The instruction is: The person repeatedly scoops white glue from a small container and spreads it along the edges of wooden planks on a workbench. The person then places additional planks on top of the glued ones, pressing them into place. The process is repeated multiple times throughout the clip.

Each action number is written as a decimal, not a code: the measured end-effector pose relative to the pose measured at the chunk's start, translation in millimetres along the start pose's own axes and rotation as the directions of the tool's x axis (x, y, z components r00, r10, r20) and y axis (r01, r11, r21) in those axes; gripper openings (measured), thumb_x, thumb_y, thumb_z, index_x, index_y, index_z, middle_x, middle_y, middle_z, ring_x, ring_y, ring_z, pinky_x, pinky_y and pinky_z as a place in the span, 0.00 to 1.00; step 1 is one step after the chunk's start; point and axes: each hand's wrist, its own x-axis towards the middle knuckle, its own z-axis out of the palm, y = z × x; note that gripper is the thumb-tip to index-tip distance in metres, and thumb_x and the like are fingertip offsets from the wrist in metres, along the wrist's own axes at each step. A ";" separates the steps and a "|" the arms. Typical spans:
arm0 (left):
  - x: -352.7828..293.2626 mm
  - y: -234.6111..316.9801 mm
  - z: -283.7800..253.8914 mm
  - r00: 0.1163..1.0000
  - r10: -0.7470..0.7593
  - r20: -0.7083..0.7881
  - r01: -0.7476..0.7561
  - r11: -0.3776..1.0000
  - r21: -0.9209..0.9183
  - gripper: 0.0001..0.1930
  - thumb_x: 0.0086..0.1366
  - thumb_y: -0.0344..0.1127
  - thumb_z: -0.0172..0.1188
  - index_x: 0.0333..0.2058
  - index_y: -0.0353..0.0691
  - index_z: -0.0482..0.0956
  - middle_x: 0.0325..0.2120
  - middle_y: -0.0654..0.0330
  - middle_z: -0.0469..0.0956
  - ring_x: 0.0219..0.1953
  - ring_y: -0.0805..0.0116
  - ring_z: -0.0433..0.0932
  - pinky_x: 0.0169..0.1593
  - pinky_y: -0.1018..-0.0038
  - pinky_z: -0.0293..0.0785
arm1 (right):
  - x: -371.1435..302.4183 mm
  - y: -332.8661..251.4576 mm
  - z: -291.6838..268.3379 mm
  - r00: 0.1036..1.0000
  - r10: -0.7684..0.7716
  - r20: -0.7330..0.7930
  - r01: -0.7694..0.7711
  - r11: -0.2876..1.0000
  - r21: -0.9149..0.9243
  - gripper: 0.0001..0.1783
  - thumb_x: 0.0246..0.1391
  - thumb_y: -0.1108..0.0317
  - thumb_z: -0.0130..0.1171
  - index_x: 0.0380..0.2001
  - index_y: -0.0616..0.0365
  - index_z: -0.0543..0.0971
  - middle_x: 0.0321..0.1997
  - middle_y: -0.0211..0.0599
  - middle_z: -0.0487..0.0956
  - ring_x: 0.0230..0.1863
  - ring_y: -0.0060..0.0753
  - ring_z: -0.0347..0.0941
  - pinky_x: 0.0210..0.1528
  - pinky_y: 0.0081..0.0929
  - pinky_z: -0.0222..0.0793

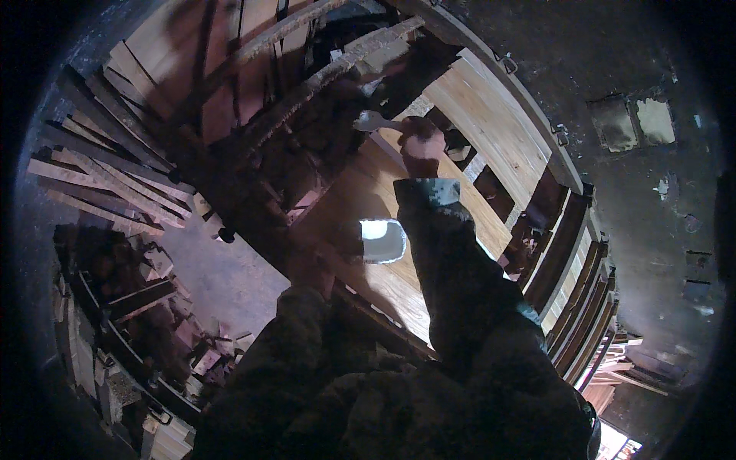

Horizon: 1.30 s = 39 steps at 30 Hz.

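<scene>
Taking the white tub (386, 247) as the centre of our clock, we have it resting on the pale wooden board (400, 300), half in shadow. Just beyond it at one o'clock, our right hand (424, 143) is closed around a pale-headed tool (372, 121), whose head points toward ten. At about eight, near the tub, our left hand (313, 264) lies in deep shadow; we cannot tell how its fingers stand or whether they touch the tub. Our dark right sleeve (456, 268) hides part of the boards.

Farther out, a second light board (494, 126) lies at half past one, across dark gaps. At half past three we see dark slats (558, 257), at eight a heap of offcuts (184, 330), and at ten a stack of narrow strips (126, 180). A rough-edged strip (322, 88) crosses at eleven, before broad panels (172, 61). Grey floor (218, 261) shows near nine; a dark, stained surface (636, 199) spreads at three.
</scene>
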 end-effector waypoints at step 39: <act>63.7 -27.5 -33.6 0.955 0.206 0.214 -0.297 0.642 0.707 0.19 0.63 0.44 0.62 0.50 0.42 0.82 0.50 0.48 0.81 0.53 0.50 0.80 0.57 0.60 0.76 | -265.6 133.7 -360.7 0.675 0.643 -0.362 -0.410 0.735 0.540 0.17 0.55 0.84 0.60 0.49 0.66 0.82 0.45 0.35 0.83 0.45 0.25 0.78 0.49 0.25 0.75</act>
